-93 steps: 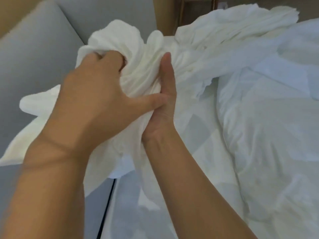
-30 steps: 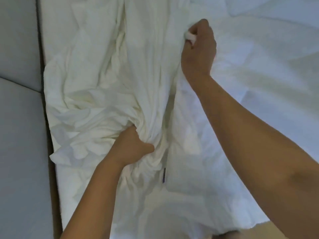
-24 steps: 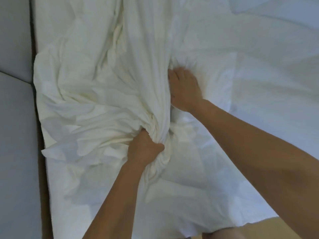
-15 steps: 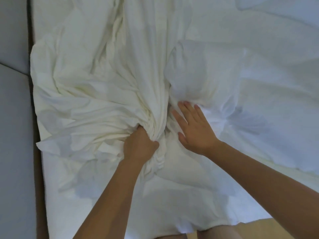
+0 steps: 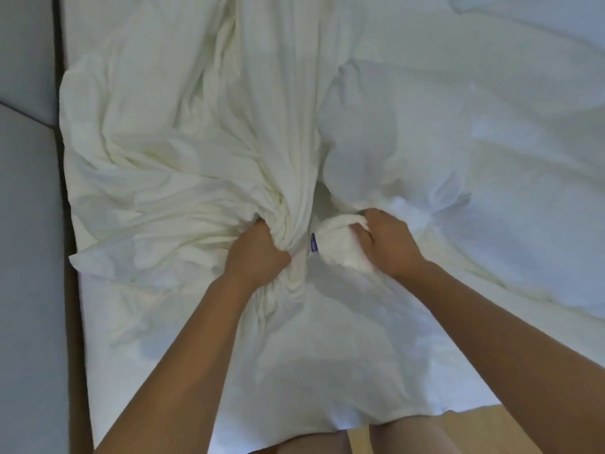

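A white bed (image 5: 108,371) has grey padded panels (image 5: 26,224) along its left edge and wood floor (image 5: 530,430) past its near edge. A cream sheet (image 5: 262,93) covers its left half, folds running lengthwise from the far edge into a bunch at the middle, clenched in the fist of the left hand (image 5: 258,253). Just beside, the right hand (image 5: 386,244) curls its fingers round a wadded corner of the duvet (image 5: 425,142), which spreads toward the right edge.

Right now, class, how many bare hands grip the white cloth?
2: left hand bunches the crumpled cream-white fabric sheet centrally; right hand squeezes a white fabric wad beside it.
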Tool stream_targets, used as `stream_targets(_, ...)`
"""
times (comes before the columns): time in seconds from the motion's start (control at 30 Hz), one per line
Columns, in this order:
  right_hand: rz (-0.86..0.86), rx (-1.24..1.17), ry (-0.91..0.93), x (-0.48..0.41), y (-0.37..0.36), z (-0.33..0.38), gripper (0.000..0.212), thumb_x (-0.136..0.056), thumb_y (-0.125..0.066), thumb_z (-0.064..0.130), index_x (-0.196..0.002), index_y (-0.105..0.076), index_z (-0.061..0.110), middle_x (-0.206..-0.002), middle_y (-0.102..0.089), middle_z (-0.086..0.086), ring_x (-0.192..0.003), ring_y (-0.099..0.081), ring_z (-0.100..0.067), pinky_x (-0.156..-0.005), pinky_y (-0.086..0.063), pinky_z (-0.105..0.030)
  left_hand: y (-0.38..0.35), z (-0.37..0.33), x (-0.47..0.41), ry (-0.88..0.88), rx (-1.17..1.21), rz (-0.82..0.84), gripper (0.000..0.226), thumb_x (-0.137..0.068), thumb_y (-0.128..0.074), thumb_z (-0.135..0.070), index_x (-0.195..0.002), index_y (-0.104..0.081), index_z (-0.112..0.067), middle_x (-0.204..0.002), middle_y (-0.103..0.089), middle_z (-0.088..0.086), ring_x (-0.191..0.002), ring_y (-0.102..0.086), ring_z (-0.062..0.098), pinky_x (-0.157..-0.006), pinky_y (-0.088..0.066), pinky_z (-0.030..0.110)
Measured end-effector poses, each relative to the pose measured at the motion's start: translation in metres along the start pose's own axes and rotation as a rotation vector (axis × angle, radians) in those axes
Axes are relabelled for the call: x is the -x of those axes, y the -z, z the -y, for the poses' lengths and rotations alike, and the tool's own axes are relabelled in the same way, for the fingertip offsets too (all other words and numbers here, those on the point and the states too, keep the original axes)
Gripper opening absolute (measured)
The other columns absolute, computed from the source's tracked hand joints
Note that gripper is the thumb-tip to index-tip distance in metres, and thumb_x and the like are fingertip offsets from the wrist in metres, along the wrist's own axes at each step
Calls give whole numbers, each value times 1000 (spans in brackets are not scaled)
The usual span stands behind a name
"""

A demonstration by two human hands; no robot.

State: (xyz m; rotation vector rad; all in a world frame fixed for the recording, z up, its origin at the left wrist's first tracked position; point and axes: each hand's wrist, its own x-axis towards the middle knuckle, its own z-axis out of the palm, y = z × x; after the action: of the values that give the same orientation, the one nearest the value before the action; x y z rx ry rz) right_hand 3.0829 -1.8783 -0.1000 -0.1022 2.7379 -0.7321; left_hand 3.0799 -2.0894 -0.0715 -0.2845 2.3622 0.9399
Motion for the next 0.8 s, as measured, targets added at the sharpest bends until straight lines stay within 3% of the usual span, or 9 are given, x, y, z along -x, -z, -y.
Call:
stream_targets(0.1, -277, -243, 46, -12, 59, 29, 27, -95, -49, 19, -70, -42, 23, -62, -42, 7, -56, -44, -10, -54, -28, -17, 35, -14, 25, -19, 118, -113, 30, -69, -71, -15, -93, -56, -26, -90, -57, -16, -80, -58, 5, -63, -41, 15)
stream_targets(0.17, -457, -299, 90, -32, 95, 70, 36, -92, -46, 23, -65, -22, 29, -58, -28, 12, -50, -29, -1, -49, -29, -12, 67, -32, 38, -48, 307, -226, 32, -65, -72, -10, -76, -52, -33, -73, -59, -21, -63, -57, -11, -50, -39, 4)
stream_targets(0.27, -562, -347, 155, -59, 124, 133, 36, -94, -47, 23, -67, -23, 25, -61, -26, 12, -51, -28, 0, -49, -28, -16, 107, -56, 59, -97, 533, -300, 35, -65, -72, 0, -66, -56, -31, -55, -62, -26, -52, -56, -16, -43, -40, 2)
stream_targets(0.37, -379, -297, 212, -62, 110, 179, 31, -95, -45, 16, -72, -27, 23, -70, -35, 7, -59, -33, -8, -55, -22, -25, 127, -68, 66, -107, 646, -336, 37, -66, -71, 6, -55, -63, -28, -53, -61, -28, -51, -58, -12, -44, -43, 5)
stream_targets(0.47, -227, -200, 203, -50, 63, 184, 8, -96, -41, 11, -97, -37, 18, -91, -42, -4, -79, -39, -17, -64, -22, -25, 122, -49, 58, -16, 710, -367, 39, -62, -77, 4, -75, -62, -29, -65, -68, -16, -57, -61, -9, -56, -50, 9)
stream_targets(0.57, -63, -17, 134, -36, 18, 171, 41, -91, -51, 10, -130, -41, 10, -120, -46, -10, -103, -46, -25, -80, -32, -31, 102, -17, 50, 122, 781, -355, 30, -70, -72, 2, -87, -67, -21, -73, -68, -9, -62, -64, 0, -56, -50, 15)
stream_targets(0.63, -84, 75, 106, -27, -1, 163, 54, -70, -73, 2, -122, -56, 7, -121, -52, -21, -104, -54, -37, -83, -43, -42, 83, -4, 45, 175, 783, -324, 27, -67, -73, -2, -88, -68, -18, -68, -69, -10, -63, -64, 4, -54, -48, 15)
stream_targets(0.7, -190, 126, 50, -26, -9, 152, 45, -55, -81, 0, -96, -65, 6, -98, -60, -19, -82, -58, -35, -70, -46, -40, 67, 0, 39, 183, 759, -313, 25, -68, -72, -1, -82, -67, -22, -63, -68, -14, -60, -64, 0, -50, -47, 13)
stream_targets(0.8, -33, 96, -52, -28, -13, 141, 17, -86, -55, 10, -102, -49, 13, -93, -47, -2, -80, -45, -20, -66, -29, -27, 56, 0, 33, 161, 749, -301, 28, -70, -70, 0, -74, -65, -27, -62, -67, -19, -57, -62, -5, -49, -47, 10)
